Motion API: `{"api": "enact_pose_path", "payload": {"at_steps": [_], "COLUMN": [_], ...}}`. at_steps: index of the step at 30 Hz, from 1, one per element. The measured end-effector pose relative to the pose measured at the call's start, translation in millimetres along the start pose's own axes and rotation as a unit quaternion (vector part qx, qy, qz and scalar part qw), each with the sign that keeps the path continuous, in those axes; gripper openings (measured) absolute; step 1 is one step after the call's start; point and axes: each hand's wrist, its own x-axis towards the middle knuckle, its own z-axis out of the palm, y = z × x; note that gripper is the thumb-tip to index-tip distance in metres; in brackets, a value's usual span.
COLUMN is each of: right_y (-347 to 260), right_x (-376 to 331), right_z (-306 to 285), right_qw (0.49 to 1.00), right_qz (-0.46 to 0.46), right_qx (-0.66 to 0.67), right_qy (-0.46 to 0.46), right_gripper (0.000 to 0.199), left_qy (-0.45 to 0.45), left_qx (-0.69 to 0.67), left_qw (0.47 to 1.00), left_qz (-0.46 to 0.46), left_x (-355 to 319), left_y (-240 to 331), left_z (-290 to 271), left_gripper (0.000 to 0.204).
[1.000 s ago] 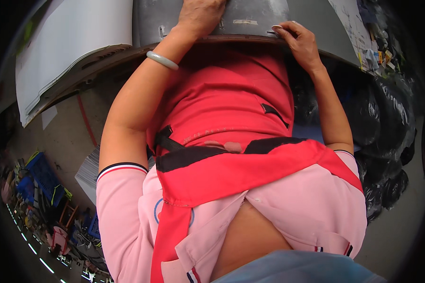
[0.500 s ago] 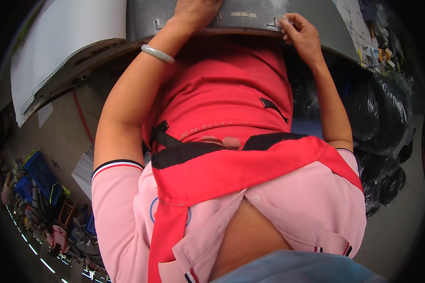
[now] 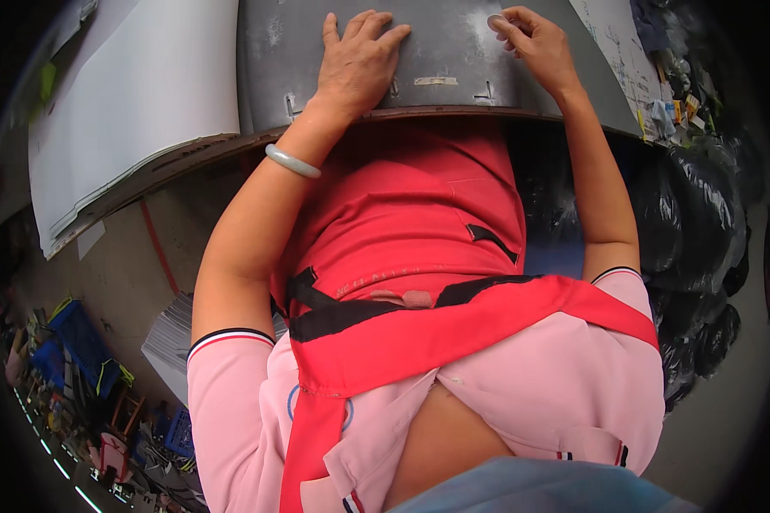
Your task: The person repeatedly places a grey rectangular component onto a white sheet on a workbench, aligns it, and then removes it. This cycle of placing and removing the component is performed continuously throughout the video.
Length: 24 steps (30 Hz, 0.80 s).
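Observation:
My left hand lies on a dark grey sheet at the table's near edge, its fingers spread and nothing in them. Over the sheet's right part, my right hand pinches a small, pale, round disc between thumb and fingers. What the disc is made of does not show. Whitish smudges mark the sheet close to that hand. Along its near edge run small angular slots or marks and a short pale strip.
A stack of large white sheets lies to the left. At the right are a paper with drawn lines and black plastic bags beside the table. Blue crates and a paper stack stand on the floor at left.
Both hands and the grey sheet show lower in the picture, with more of the table in view. My right hand has moved inward from the sheet's near corner, still pinching the disc.

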Motion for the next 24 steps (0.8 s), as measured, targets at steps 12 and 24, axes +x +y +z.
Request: {"api": "enact_pose_path", "payload": {"at_steps": [12, 24], "right_y": [30, 19], "right_x": [109, 107], "right_z": [36, 37], "right_qw": [0.968, 0.999], "right_qz": [-0.206, 0.042], "right_qx": [-0.138, -0.005], "right_qy": [0.051, 0.032], "right_gripper": [0.016, 0.019], "left_qy": [-0.018, -0.009], "left_qx": [-0.003, -0.014], "left_qw": [1.0, 0.999], "left_qz": [-0.019, -0.029], "left_x": [1, 0], "left_y": [6, 5], "left_z": [-6, -6], "left_gripper": [0.036, 0.035]}}
